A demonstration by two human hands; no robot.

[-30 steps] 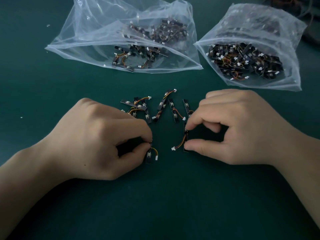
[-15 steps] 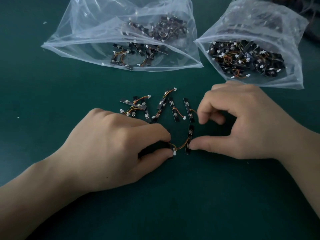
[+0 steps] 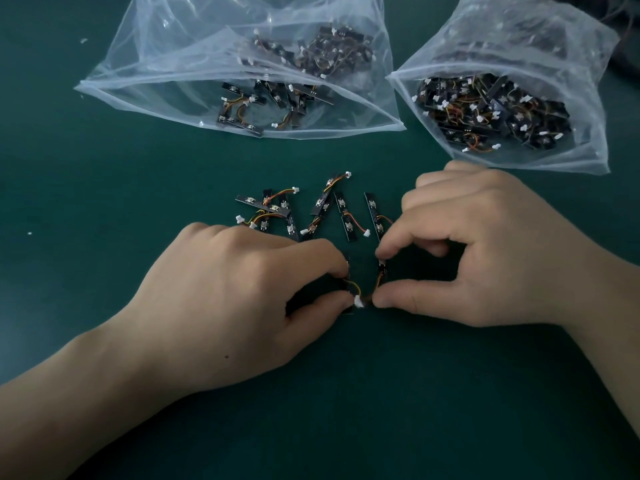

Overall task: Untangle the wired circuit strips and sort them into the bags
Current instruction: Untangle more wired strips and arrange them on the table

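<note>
Several small black circuit strips with orange-yellow wires and white plugs lie in a loose pile (image 3: 311, 213) on the green mat just beyond my hands. My left hand (image 3: 242, 299) pinches one black strip (image 3: 349, 289) between thumb and forefinger. My right hand (image 3: 478, 247) pinches another strip (image 3: 382, 268) the same way. The two strips stand close together, and a white plug (image 3: 358, 301) sits between my two thumbs where their wires meet. Two clear plastic bags lie at the back, the left bag (image 3: 173, 74) and the right bag (image 3: 588, 98), both holding many strips.
The green mat (image 3: 104, 202) covers the whole table. Dark cables (image 3: 627, 15) show at the far right corner behind the right bag. Small white specks lie on the mat at the left.
My left hand has slid right with its strip until it meets the right hand's strip. My right forefinger has come back down on its strip. The wires now touch at the white plug.
</note>
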